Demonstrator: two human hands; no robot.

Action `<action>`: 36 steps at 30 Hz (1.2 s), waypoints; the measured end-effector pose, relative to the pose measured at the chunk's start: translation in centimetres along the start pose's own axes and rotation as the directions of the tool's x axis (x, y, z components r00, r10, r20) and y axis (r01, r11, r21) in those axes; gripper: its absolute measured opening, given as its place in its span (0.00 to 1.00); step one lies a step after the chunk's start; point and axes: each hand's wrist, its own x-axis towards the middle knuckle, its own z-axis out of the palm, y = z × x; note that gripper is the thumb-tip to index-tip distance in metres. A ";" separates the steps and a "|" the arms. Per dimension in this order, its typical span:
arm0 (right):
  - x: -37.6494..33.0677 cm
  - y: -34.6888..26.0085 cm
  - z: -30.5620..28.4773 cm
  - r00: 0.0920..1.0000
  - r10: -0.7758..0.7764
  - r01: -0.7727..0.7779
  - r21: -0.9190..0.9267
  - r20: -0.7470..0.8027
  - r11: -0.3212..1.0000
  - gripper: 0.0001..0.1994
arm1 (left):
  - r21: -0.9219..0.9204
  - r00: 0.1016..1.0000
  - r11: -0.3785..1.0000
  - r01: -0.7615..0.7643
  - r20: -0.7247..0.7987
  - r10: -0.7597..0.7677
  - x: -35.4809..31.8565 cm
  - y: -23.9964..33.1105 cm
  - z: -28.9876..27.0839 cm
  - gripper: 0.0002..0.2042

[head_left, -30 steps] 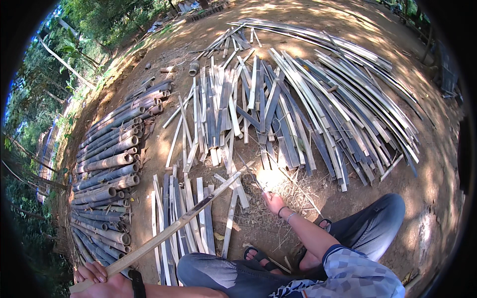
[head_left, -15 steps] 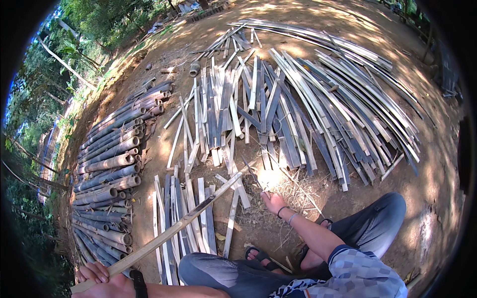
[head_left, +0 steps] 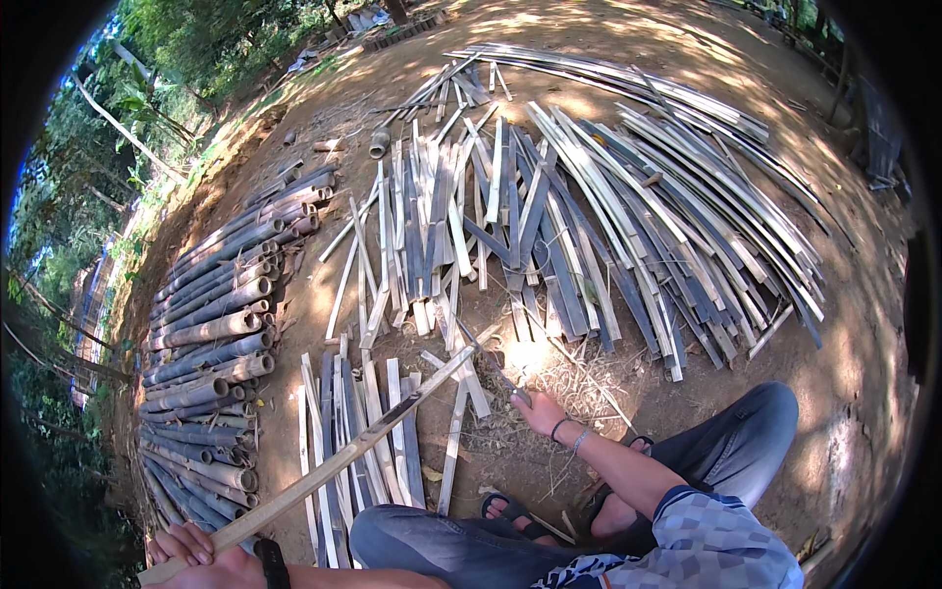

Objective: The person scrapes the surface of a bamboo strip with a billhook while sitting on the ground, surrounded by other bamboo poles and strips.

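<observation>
1. Gripping the near end of a long bamboo strip (head_left: 339, 461) in closed left hand (head_left: 191, 555).
2. Clasping a blade (head_left: 491, 365) in right hand (head_left: 538, 410), at the strip's far tip.
3. Leaving whole bamboo poles (head_left: 211, 329) stacked left, split slats (head_left: 589, 216) piled far.

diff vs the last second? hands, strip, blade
Almost nothing moved. The left hand still grips the near end of the long bamboo strip; the right hand still holds the blade at its far end, shifted at most slightly. The piles of strips and poles are unchanged.
</observation>
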 end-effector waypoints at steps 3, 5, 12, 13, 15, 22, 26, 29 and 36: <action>-1.0 -0.3 -0.8 0.994 -0.107 0.107 0.000 0.007 0.994 0.32 | -0.003 1.000 1.000 0.006 0.001 -0.006 0.0 0.4 0.0 0.29; 1.0 2.6 -0.3 0.991 -0.083 0.084 0.001 -0.109 0.997 0.33 | -0.014 0.999 1.000 0.017 0.038 -0.016 -0.1 0.0 0.2 0.29; 0.4 -1.5 -0.5 0.998 0.060 -0.060 -0.019 0.000 0.998 0.35 | -0.010 1.000 1.000 0.000 0.010 0.000 0.1 0.1 -0.1 0.30; -0.4 -1.8 -0.8 0.999 -0.007 0.009 -0.023 0.054 1.000 0.35 | -0.010 1.000 1.000 0.003 0.009 -0.003 0.3 0.1 -0.4 0.30; -0.3 -0.9 -0.9 1.000 0.010 -0.010 -0.004 0.016 1.000 0.34 | -0.015 1.000 1.000 0.010 0.011 -0.010 0.4 0.0 -0.5 0.30; 1.6 -1.7 -0.1 0.987 0.144 -0.146 -0.026 -0.069 0.989 0.33 | -0.019 0.999 1.000 0.019 0.037 -0.018 0.2 -0.1 -0.4 0.30; 0.9 0.4 -0.8 0.987 -0.133 0.139 -0.061 0.086 0.988 0.33 | -0.013 0.999 0.999 0.035 0.026 -0.035 0.3 0.1 -0.4 0.30; 2.5 2.9 -1.3 0.975 0.212 -0.204 0.100 -0.073 0.974 0.33 | -0.017 0.998 0.999 0.050 0.024 -0.050 -0.6 0.5 0.6 0.30; 1.3 0.1 -1.5 0.997 -0.010 0.016 -0.076 0.079 0.997 0.35 | -0.022 0.999 0.999 0.023 0.023 -0.022 0.0 0.2 0.0 0.30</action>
